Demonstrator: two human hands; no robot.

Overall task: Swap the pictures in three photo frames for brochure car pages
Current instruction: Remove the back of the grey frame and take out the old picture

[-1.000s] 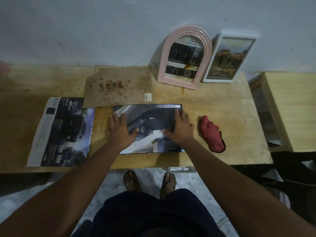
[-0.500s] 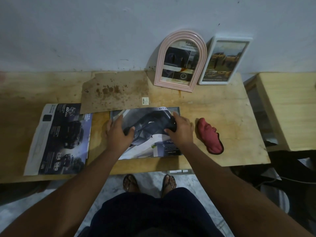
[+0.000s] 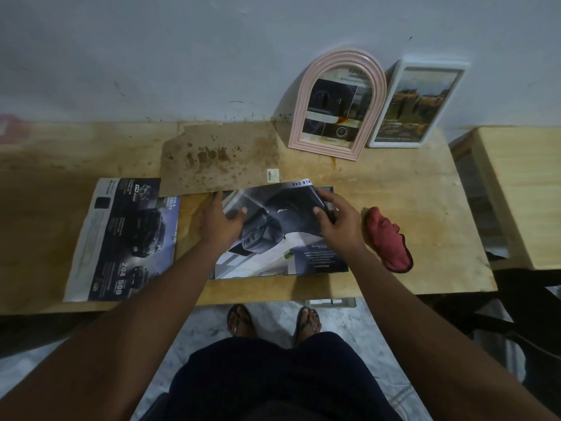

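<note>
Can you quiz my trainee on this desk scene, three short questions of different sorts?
1. True or false: the pink frame lies flat on the desk.
2. Which sits right of the car page? A) red cloth B) brochure C) brown board
3. Fill in: both hands, left and right, grip the ____.

Key: 1 false, it leans on the wall beside the white frame. 2 A. 3 car page.

Both hands (image 3: 220,221) (image 3: 338,221) lift the car page (image 3: 273,226) off the table (image 3: 394,183).
</note>
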